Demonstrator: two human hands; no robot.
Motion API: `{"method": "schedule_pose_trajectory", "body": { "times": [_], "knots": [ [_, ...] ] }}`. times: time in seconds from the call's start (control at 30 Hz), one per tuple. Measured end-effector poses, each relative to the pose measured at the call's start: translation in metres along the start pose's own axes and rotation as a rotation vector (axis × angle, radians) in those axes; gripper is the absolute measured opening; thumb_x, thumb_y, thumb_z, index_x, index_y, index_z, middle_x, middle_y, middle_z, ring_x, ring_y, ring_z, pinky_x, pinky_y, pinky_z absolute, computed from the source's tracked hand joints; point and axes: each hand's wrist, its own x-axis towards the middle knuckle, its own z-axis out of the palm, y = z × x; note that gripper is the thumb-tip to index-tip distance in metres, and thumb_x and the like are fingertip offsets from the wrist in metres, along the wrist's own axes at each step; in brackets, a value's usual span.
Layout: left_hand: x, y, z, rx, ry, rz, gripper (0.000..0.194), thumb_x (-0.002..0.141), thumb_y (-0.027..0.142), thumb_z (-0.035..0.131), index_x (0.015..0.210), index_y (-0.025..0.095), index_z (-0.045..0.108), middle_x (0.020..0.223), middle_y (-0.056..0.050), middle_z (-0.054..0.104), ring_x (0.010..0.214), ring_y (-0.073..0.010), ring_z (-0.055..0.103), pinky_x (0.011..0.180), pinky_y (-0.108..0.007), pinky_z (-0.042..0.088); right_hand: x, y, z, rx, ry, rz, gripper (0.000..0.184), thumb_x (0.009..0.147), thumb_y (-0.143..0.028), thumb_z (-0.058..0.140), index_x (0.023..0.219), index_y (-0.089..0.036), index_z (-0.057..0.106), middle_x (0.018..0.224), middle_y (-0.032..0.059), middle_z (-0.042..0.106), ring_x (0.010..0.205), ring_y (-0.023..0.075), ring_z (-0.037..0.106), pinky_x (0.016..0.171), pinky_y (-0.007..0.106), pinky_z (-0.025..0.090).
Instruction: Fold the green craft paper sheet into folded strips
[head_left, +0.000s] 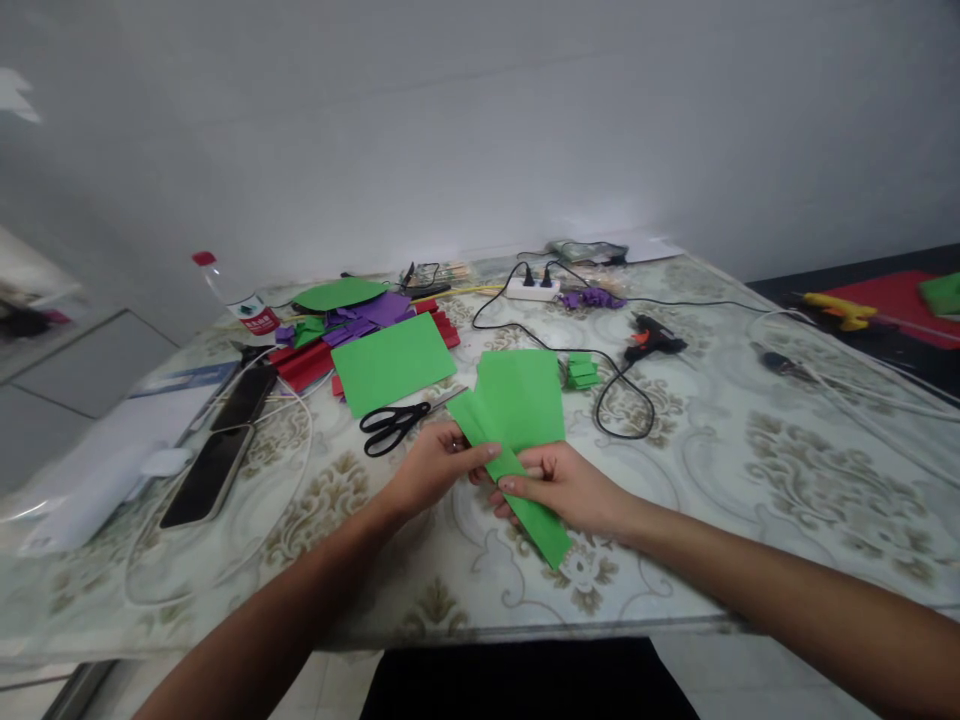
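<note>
Left hand (435, 466) and right hand (571, 488) both pinch folded green strip (504, 465) near middle, fingers closed on it. Strip slants over tablecloth (637, 590), beside scissors (397, 424), green sheet (523, 388).

Green strip (538, 518), centre: matt, smooth, paper-like. Scissors (417, 411): plastic handles, metal blades. Bottle (231, 290), left: clear plastic. Phone (210, 476), lower left: glossy screen. Worktop (360, 590): smooth, faint sheen.

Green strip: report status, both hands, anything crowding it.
Left hand and right hand pinching green strip. Scissors by left hand. Green sheet partly behind strip.
</note>
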Motion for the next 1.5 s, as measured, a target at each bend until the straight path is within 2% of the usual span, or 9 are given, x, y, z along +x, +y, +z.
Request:
{"method": "schedule_pose_trajectory", "body": {
  "times": [0.2, 0.4, 0.57, 0.8, 0.87, 0.97, 1.03, 1.17, 1.5],
  "knots": [
    [0.002, 0.002, -0.006, 0.04, 0.002, -0.015, 0.027, 0.076, 0.036, 0.079, 0.065, 0.013, 0.07, 0.054, -0.001, 0.064, 0.048, -0.0114, 0.056, 0.051, -0.022, 0.044, 0.001, 0.003, 0.001, 0.013, -0.001, -0.006, 0.045, 0.072, -0.052, 0.083, 0.094, -0.015, 0.072, 0.088, 0.0069, 0.079, 0.086, 0.0247, 0.076, 0.076, 0.034, 0.058],
    [0.008, 0.01, -0.024, -0.011, 0.142, 0.016, 0.029, 0.075, 0.035, 0.079, 0.063, 0.014, 0.065, 0.052, 0.001, 0.06, 0.046, -0.0095, 0.052, 0.048, -0.021, 0.04, 0.002, 0.004, 0.001, -0.011, -0.004, 0.002, 0.043, 0.071, -0.053, 0.083, 0.086, -0.014, 0.072, 0.09, 0.0079, 0.079, 0.082, 0.0236, 0.076, 0.07, 0.031, 0.057],
    [0.006, 0.013, -0.026, 0.037, 0.198, 0.048, 0.03, 0.077, 0.034, 0.078, 0.062, 0.014, 0.063, 0.052, 0.001, 0.06, 0.048, -0.0088, 0.051, 0.05, -0.02, 0.039, 0.001, 0.004, -0.001, 0.0, -0.011, -0.003, 0.044, 0.071, -0.054, 0.084, 0.086, -0.014, 0.072, 0.091, 0.0073, 0.078, 0.084, 0.0229, 0.076, 0.069, 0.031, 0.057],
    [0.004, 0.012, -0.019, 0.101, 0.072, 0.039, 0.027, 0.077, 0.038, 0.078, 0.069, 0.015, 0.067, 0.055, 0.0, 0.063, 0.049, -0.0116, 0.055, 0.05, -0.022, 0.042, 0.0, 0.0, 0.002, -0.051, -0.037, -0.001, 0.048, 0.073, -0.058, 0.08, 0.086, -0.015, 0.064, 0.076, 0.0046, 0.075, 0.06, 0.0162, 0.067, 0.054, 0.026, 0.05],
    [0.003, 0.01, -0.012, 0.105, 0.027, 0.032, 0.027, 0.078, 0.039, 0.077, 0.07, 0.015, 0.066, 0.055, 0.001, 0.062, 0.05, -0.0119, 0.056, 0.051, -0.023, 0.043, 0.0, 0.0, 0.003, -0.039, 0.027, -0.065, 0.049, 0.074, -0.057, 0.08, 0.094, -0.019, 0.057, 0.066, -0.0021, 0.069, 0.05, 0.0125, 0.058, 0.047, 0.022, 0.042],
    [0.001, 0.006, -0.002, 0.133, -0.003, 0.022, 0.028, 0.079, 0.04, 0.075, 0.071, 0.015, 0.065, 0.055, 0.001, 0.06, 0.05, -0.0121, 0.056, 0.052, -0.023, 0.044, 0.002, 0.001, 0.003, -0.028, 0.175, -0.255, 0.049, 0.076, -0.05, 0.081, 0.099, -0.024, 0.046, 0.069, -0.0069, 0.063, 0.053, 0.0094, 0.052, 0.049, 0.02, 0.036],
    [0.0, 0.004, 0.003, 0.166, -0.002, 0.029, 0.029, 0.08, 0.041, 0.073, 0.071, 0.015, 0.063, 0.055, 0.002, 0.059, 0.051, -0.0114, 0.055, 0.05, -0.022, 0.042, 0.003, 0.003, 0.002, -0.099, 0.216, -0.342, 0.042, 0.079, -0.046, 0.08, 0.094, -0.023, 0.048, 0.07, -0.0068, 0.059, 0.057, 0.0086, 0.049, 0.052, 0.02, 0.035],
    [-0.001, 0.003, 0.006, 0.207, 0.031, 0.053, 0.035, 0.08, 0.044, 0.072, 0.066, 0.016, 0.057, 0.049, 0.005, 0.051, 0.044, -0.0086, 0.048, 0.043, -0.019, 0.033, 0.004, 0.008, 0.001, -0.335, 0.231, -0.353, 0.029, 0.083, -0.044, 0.075, 0.09, -0.02, 0.059, 0.06, -0.0074, 0.045, 0.054, 0.0096, 0.04, 0.05, 0.023, 0.029],
    [-0.001, 0.008, 0.006, 0.007, 0.089, -0.025, 0.043, 0.079, 0.056, 0.071, 0.074, 0.017, 0.055, 0.055, 0.0, 0.065, 0.04, -0.0125, 0.059, 0.041, -0.021, 0.046, 0.007, 0.012, -0.002, -0.339, 0.306, -0.325, 0.037, 0.078, -0.053, 0.077, 0.093, -0.021, 0.063, 0.076, 0.0004, 0.062, 0.068, 0.0166, 0.056, 0.062, 0.029, 0.044]
  ]
}}
